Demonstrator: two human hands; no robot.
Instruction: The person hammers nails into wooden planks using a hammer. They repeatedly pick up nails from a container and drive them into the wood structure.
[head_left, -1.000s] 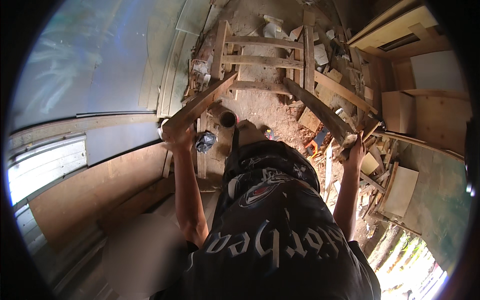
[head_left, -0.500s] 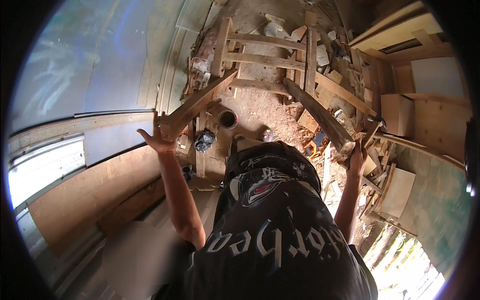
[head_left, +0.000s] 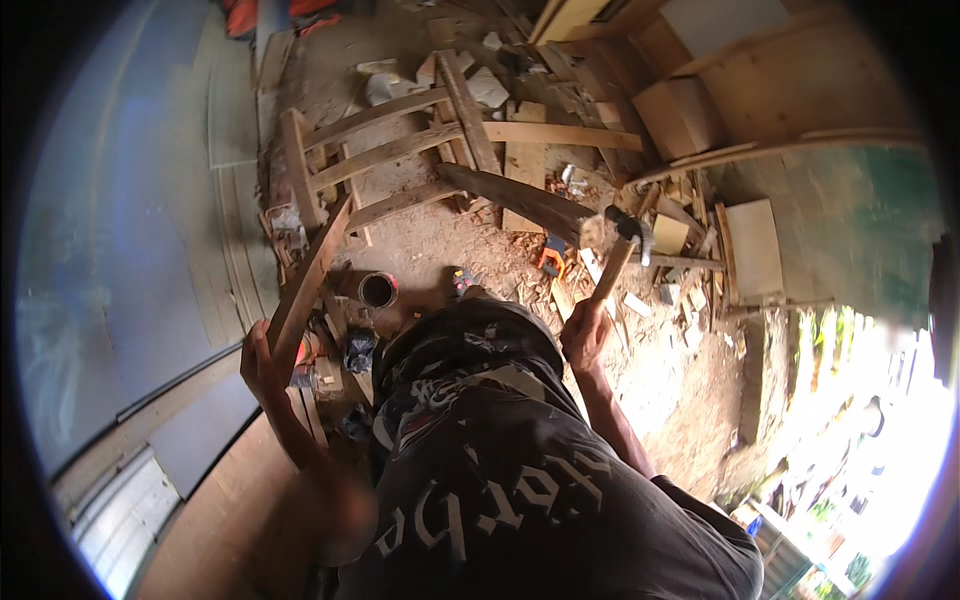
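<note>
- Brown earth floor (head_left: 690,395), strewn with wood scraps (head_left: 636,304), thickest toward the right
- Blue-grey panels (head_left: 140,220) line the left side; wooden shelving (head_left: 800,95) stands far right, a pale board (head_left: 755,250) nearer, and glaring daylight washes out the near right
- On the floor at the centre and far side, a wooden frame (head_left: 388,156) with curved rails, its two legs slanting toward the person
- Left hand (head_left: 262,365) at the near end of the left leg (head_left: 313,280), touching it; the wood covers part of the grip, so I cannot tell how firmly it holds
- Right hand (head_left: 585,335), well apart from the left, clamped round the handle of a hammer (head_left: 612,272); its head overlaps the end of the right leg (head_left: 515,198), contact unclear
- Blur hides part of the left forearm; a dark shirt (head_left: 520,480) blocks the near middle; red cloth-like stuff (head_left: 240,18), far left, is cut off by the edge
- Round can (head_left: 378,290) between the legs, mouth visible, inside too dark to read
- Dark plastic bag (head_left: 359,353) just nearer, contents hidden; a box-like wooden piece (head_left: 680,115) sits by the shelving
</note>
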